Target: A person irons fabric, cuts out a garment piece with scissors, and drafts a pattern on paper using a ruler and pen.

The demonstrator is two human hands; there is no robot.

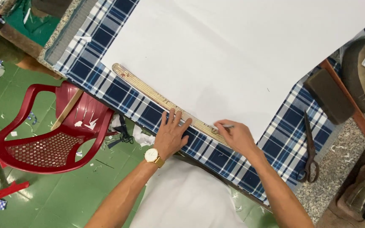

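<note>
While the head camera looks straight down on the bench, I log the following: left hand [170,136], palm down, fingers spread apart and pressed flat on a long, curved, pale wooden tailor's ruler [161,100], gripping nothing, a gold-cased wristwatch [152,156] on that wrist. Right hand [236,136], fingers drawn together and pinched on a slim grey marking pencil [228,126], its tip resting at the ruler's near-right end. Ruler: long axis runs diagonally from far left to near right, lying along the near edge of a large white sheet of paper or cloth [241,50], so it stretches away to the far left of both hands; the left hand sits on its near-right stretch, the right hand just beside it at the very end, and the two hands are close but apart. Both forearms reach in from the near edge, the left angled up and right, the right angled up and left. White sheet lies on a blue, white and black checked fabric [119,90] that covers the table. Dark metal scissors [310,147], shut, lie on the checked fabric well to the right of the right hand. Red plastic chair [49,139] stands on the green floor to the left.
</note>
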